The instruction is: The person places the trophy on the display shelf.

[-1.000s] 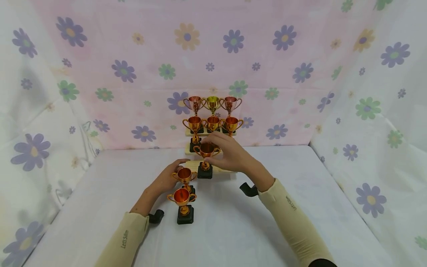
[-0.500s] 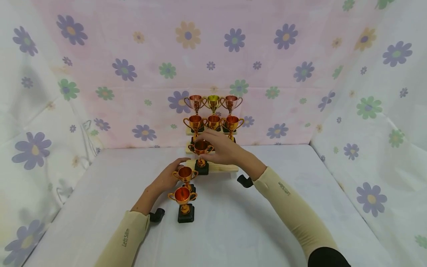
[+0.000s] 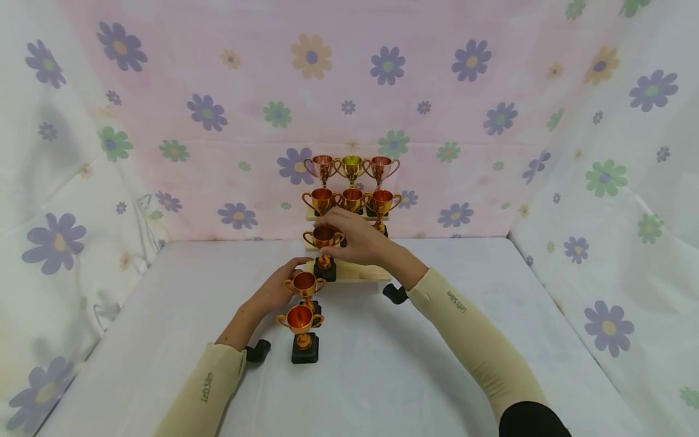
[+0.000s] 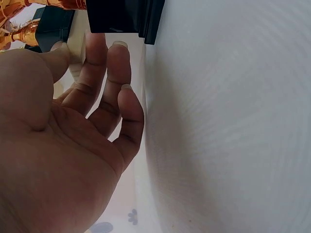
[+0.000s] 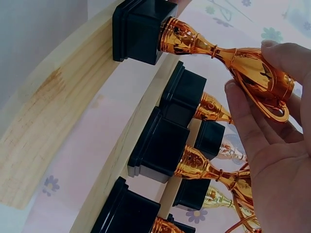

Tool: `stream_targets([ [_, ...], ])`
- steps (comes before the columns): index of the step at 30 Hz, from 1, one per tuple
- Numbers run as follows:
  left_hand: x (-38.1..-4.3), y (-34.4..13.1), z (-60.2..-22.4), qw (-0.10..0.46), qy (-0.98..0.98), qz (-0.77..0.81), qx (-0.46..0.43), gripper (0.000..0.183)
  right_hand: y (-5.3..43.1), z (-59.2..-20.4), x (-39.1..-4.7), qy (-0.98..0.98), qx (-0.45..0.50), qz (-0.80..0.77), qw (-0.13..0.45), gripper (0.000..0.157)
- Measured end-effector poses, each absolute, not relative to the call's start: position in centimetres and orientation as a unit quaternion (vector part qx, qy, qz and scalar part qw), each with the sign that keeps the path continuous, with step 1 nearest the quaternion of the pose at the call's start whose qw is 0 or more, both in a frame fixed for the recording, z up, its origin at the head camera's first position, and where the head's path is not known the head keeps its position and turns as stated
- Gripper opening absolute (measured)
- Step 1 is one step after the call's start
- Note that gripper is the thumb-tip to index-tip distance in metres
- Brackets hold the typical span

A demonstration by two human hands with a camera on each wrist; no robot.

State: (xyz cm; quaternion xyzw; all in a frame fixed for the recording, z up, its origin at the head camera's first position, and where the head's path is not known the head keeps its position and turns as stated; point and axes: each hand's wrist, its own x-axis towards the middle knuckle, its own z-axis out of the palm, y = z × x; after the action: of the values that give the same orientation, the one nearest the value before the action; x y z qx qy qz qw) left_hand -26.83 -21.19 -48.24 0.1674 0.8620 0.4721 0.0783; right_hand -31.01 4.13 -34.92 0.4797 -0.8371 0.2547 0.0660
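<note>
My right hand (image 3: 357, 238) grips a small orange-gold trophy (image 5: 252, 68) by its cup, thumb on one side and fingers on the other. The black base (image 5: 141, 31) of that trophy stands upright at the left end of the lowest wooden step; whether it bears full weight there I cannot tell. My left hand (image 3: 273, 292) pinches the left end of the stepped wooden rack (image 3: 363, 272) between thumb and fingers. Two more orange-gold trophies stand on the table just right of that hand, a nearer one (image 3: 301, 325) and a farther one (image 3: 304, 285).
Three trophies fill the rack's top step, a yellow-gold trophy (image 3: 351, 167) between two rose-coloured ones. Orange-gold trophies, among them a right-hand trophy (image 3: 382, 203), stand on the middle step. White cloth covers the table (image 3: 393, 364); flowered curtains (image 3: 437, 73) enclose it.
My right hand has carried its trophy leftward and slightly back, toward the left end of the lowest step. The left hand and the two trophies on the table have stayed put.
</note>
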Motion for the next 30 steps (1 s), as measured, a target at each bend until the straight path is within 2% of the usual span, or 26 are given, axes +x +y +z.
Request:
stream_targets([
  [14, -27.03, -21.3, -48.22, 0.078, 0.861, 0.47, 0.178, 0.059, 3.58, -34.89, -31.13, -0.844, 0.473, 0.241, 0.081, 0.051],
  [30, -26.96, -21.27, -48.39, 0.078, 0.858, 0.477, 0.174, 0.066, 3.38, -35.49, -31.38, -0.834, 0.48, 0.254, 0.099, 0.05],
])
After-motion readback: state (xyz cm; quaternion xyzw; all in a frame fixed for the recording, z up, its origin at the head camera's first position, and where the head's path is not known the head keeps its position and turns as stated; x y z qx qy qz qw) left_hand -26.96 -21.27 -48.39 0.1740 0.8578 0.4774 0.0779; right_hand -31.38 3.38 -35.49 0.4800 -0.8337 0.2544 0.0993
